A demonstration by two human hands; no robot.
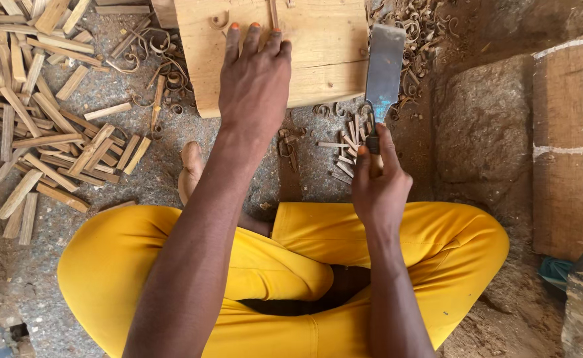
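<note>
Left hand (255, 83) lies flat on the wooden block (318, 59), fingers straight and close together, gripping nothing, only pressing down. Right hand (379, 185) is wrapped shut around the handle of the broad chisel (384, 73); blade points away from the body, tip at the block's right edge, near the top corner

Risks as I read them:
- blade edge sits just beside the pinning hand; a glance off hard grain could send it sideways into those fingers
- block rests on rough ground strewn with curled shavings (165, 73), held by palm pressure alone, so it may skid or rock under a push
- one-handed hold low on the handle gives weak control of a wide blade
- bare foot (191, 171) lies just below the block, among split wood sticks (46, 126); a dropped chisel lands there
</note>
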